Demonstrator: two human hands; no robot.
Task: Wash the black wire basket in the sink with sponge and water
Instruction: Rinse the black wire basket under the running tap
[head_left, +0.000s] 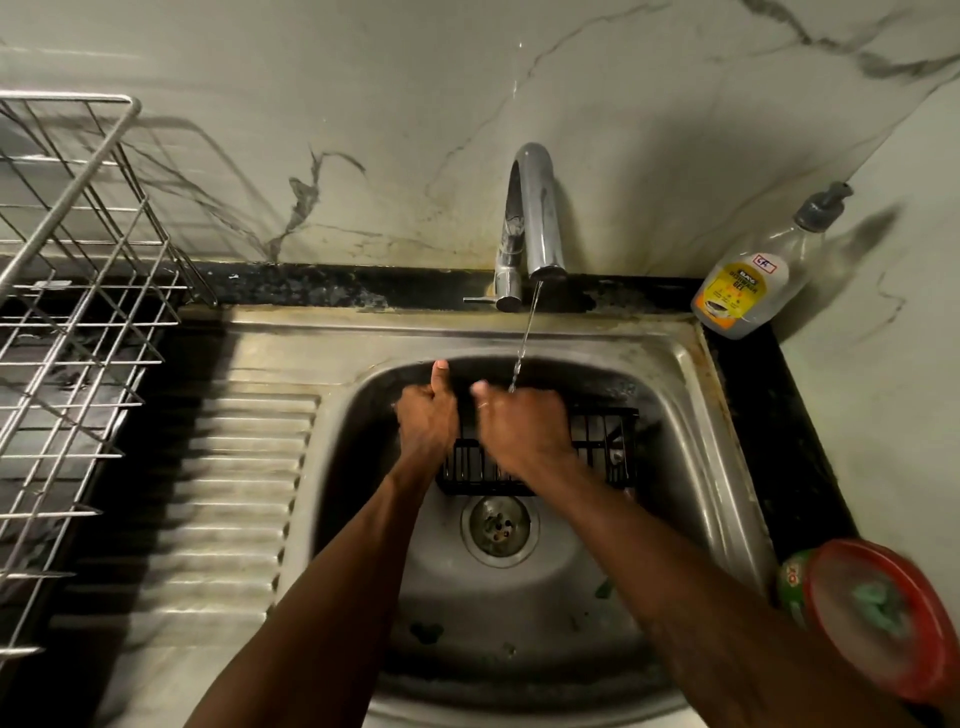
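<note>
The black wire basket (602, 447) lies in the steel sink (691, 415), just behind the drain. My left hand (426, 423) grips the basket's left end, fingers curled and thumb pointing up. My right hand (524, 431) is curled over the basket's middle and far rim; anything under its palm is hidden. A thin stream of water (524, 343) runs from the tap (535, 208) and lands by my right hand's knuckles. A green scrub pad (878, 608) sits in a red dish (831, 582) at the right.
A dish soap bottle (743, 286) stands on the dark counter at the back right corner. A steel wire dish rack (67, 322) fills the left side, beside the ribbed drainboard (239, 493). The drain (498, 525) is uncovered, and small green scraps lie in the basin.
</note>
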